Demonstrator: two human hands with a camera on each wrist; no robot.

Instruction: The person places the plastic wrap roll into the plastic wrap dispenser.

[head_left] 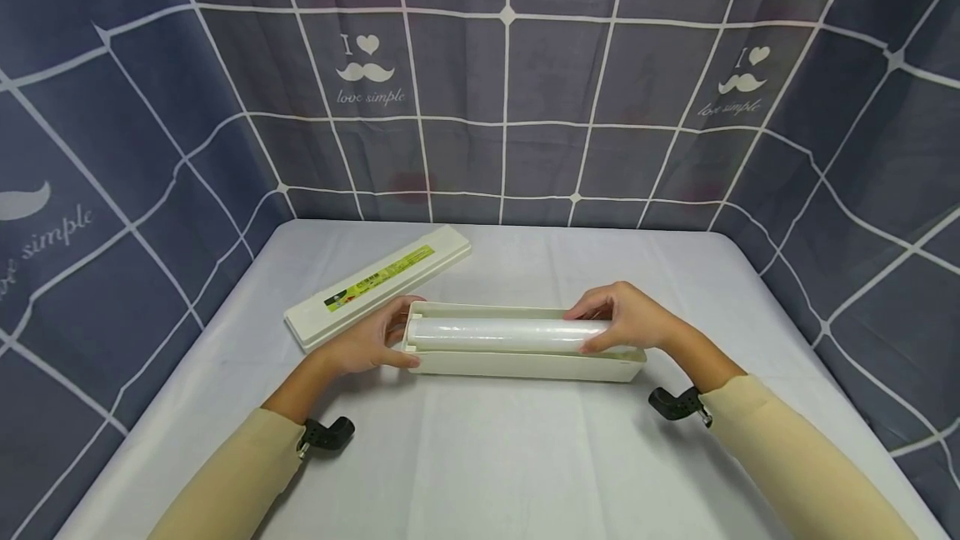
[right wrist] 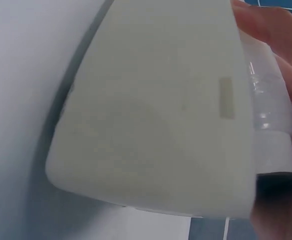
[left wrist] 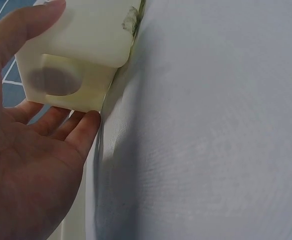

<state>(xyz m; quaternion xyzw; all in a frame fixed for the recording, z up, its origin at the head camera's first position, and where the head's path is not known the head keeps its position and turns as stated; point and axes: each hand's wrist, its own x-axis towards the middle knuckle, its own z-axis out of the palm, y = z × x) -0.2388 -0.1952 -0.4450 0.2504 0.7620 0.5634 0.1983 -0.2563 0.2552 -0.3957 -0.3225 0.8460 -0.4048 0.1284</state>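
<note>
A long cream plastic box (head_left: pixel 517 366) lies on the white-covered table with its top off. Inside it is a shiny roll of cling film (head_left: pixel 495 333). My left hand (head_left: pixel 367 344) grips the box's left end, thumb at the front and fingers behind, as the left wrist view shows around the box end (left wrist: pixel 86 30). At the other end, my right hand (head_left: pixel 630 319) holds the roll between thumb and fingers. In the right wrist view, the end of the film roll (right wrist: pixel 273 105) stands up past the box's rim, while the box wall (right wrist: pixel 150 110) hides its lower part.
Behind and left of the box, its long cream lid (head_left: pixel 442 252) with a green-yellow label (head_left: pixel 380 277) rests at a slant on the table (head_left: pixel 495 457). Dark checked cloth (head_left: pixel 465 65) hangs around the back and sides. Each wrist wears a black camera mount (head_left: pixel 327 433).
</note>
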